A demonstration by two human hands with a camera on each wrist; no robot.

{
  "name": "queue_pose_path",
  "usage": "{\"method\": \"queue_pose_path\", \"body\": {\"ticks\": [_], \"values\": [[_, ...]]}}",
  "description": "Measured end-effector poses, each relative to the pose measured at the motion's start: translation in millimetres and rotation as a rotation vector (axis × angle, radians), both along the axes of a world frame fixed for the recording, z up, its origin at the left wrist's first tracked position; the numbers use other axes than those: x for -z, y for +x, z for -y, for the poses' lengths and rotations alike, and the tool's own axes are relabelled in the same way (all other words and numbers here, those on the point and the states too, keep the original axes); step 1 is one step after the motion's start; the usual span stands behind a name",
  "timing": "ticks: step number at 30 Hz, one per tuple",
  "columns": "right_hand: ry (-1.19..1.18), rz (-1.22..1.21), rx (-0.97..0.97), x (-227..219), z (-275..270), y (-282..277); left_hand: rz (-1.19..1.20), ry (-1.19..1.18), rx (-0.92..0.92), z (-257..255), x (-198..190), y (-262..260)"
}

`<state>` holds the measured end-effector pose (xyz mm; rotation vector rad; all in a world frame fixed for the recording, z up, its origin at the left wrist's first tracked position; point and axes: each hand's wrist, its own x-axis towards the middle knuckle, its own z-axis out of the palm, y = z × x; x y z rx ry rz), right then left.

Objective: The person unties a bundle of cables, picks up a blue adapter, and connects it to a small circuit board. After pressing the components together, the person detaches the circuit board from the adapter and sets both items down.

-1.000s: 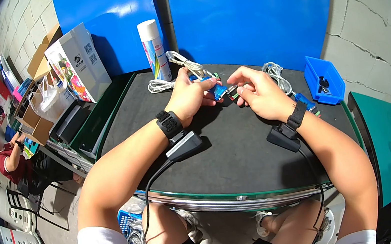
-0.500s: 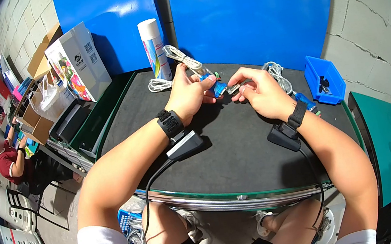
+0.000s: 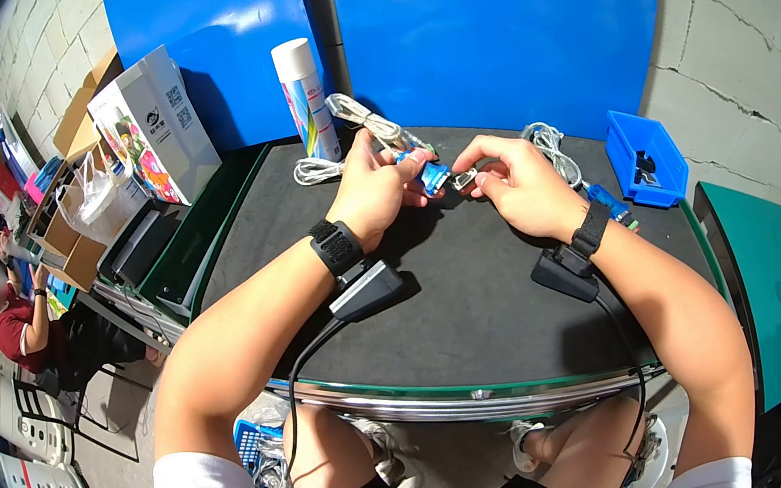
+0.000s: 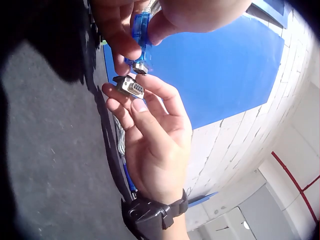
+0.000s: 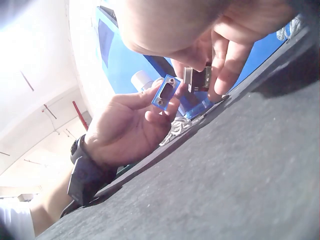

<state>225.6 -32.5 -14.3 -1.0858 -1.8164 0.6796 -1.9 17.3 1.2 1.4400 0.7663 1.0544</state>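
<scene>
My left hand grips the clear blue serial plug of a cable whose pale grey lead is coiled behind it. In the right wrist view the plug's metal face points out between thumb and fingers. My right hand pinches a small dark serial adapter by its sides. Its socket face, with rows of holes, shows in the left wrist view. Plug and adapter are close together with a small gap between them, both held over the black mat.
Another coiled cable with a blue plug lies right of my hands, beside a blue bin holding small black parts. A spray can stands at the back left. A person sits far left.
My right fingers have turned the adapter, so its green part no longer shows and its metal face does. The blue plug has tilted slightly; both hands stay in nearly the same place.
</scene>
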Motion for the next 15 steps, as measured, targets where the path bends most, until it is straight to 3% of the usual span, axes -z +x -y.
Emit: {"method": "queue_pose_path", "body": {"ticks": [15], "values": [[-0.037,0.047,0.049,-9.5,8.0,-1.7,0.019,-0.036,0.077,-1.1,0.3,0.2]]}}
